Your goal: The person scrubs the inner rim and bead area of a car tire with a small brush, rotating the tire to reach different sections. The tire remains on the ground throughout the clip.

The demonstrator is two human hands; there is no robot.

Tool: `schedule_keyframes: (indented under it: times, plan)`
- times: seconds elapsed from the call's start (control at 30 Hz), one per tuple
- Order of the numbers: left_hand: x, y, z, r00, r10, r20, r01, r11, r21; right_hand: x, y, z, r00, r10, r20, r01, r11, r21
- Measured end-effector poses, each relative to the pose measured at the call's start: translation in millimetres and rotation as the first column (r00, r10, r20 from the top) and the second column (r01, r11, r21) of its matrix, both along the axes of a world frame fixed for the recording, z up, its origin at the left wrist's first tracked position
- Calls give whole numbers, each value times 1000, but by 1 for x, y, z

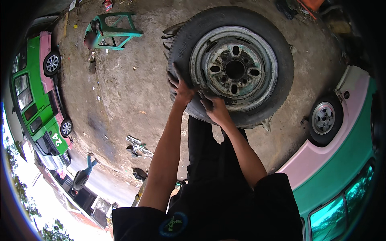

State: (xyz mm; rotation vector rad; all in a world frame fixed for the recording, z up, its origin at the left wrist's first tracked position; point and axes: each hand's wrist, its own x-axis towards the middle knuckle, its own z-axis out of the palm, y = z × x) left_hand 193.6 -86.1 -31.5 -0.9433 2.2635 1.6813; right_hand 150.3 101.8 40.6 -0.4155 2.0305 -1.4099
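A black tire [283, 68] fitted on a worn, rusty steel rim [263, 90] fills the upper middle, its wheel face turned up toward me. The rim has a round centre hole and several smaller holes around it. At the tire's near left edge, my left hand [183, 89] grips the tread, one finger stretched along the sidewall and the others bent over the outer side. My right hand [215, 107] lies on the near sidewall just beside it, its darkened fingers extended toward the left hand. What supports the wheel is mostly hidden under it.
A green plastic stool [116, 30] stands at the upper left. Metal tools [138, 146] lie on the dirt ground left of my arm. A green and pink van [38, 96] is parked far left, a teal and pink vehicle [305, 160] close on the right. A person [82, 176] is at lower left.
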Motion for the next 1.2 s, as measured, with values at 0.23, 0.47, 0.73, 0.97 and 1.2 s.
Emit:
schedule_keyframes:
  times: [0.23,0.47,0.73,0.97,1.2]
  plan:
    - [-1,7,5,986,4,166,42,961,-273,-1,7,8,998,31,46,-33,998,60]
    - [-10,10,22,988,12,154,48,926,-375,6,15,15,993,11,-117,-14,1000,-23]
    - [-17,11,36,987,-19,161,75,934,-351,8,7,21,993,107,-44,-100,985,140]
    - [-20,12,35,982,-13,186,77,937,-342,7,10,18,985,120,-123,-105,987,124]
    - [-9,6,18,987,-15,163,67,945,-320,3,7,20,978,159,-135,-139,979,148]
